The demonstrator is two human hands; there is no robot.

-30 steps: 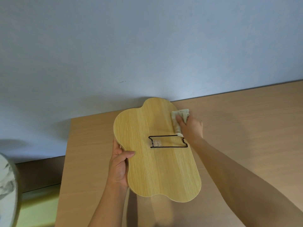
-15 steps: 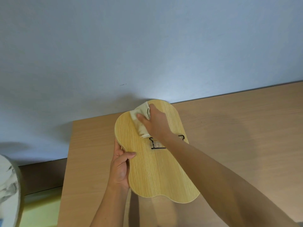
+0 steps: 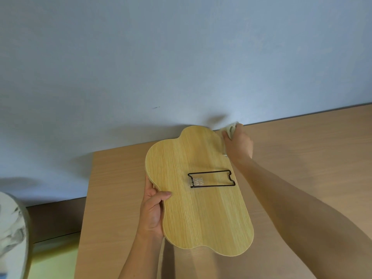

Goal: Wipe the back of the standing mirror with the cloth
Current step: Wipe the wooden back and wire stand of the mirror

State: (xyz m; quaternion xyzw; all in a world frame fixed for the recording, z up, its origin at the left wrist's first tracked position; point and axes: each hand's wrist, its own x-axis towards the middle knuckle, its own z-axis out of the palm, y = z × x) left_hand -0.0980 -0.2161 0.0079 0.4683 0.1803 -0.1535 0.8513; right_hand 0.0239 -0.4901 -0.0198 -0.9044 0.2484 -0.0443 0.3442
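Over at the far left there is a round white thing with grey marks (image 3: 10, 234), partly cut off by the edge of the view. It has nothing to do with the job. Next comes the wooden table (image 3: 112, 198), pushed up against a blue wall (image 3: 181, 57).

Then comes the left hand (image 3: 152, 210). It holds the left edge of the mirror (image 3: 198, 198), with the thumb on top and the other fingers hidden under it. The mirror is shaped like a cloud. Its wooden back faces up, and it is tipped up off the table a bit, with a shadow under its near end. In the middle of the back sits a black wire stand (image 3: 211, 178), folded flat, with a small clear clip at its left end.

Last is the right hand (image 3: 238, 144), up at the top right edge of the mirror, near the wall. It is closed around the cloth (image 3: 229, 130), which is bunched up small and pale. The cloth looks blurry, so I think it is moving fast.

The wiping looks like it is in the middle. The cloth is working on the top part right now. The wood shows no dirt or wet marks, so I cannot tell which parts are clean. I think the middle and the near end, and the spot around the stand, may need a wipe
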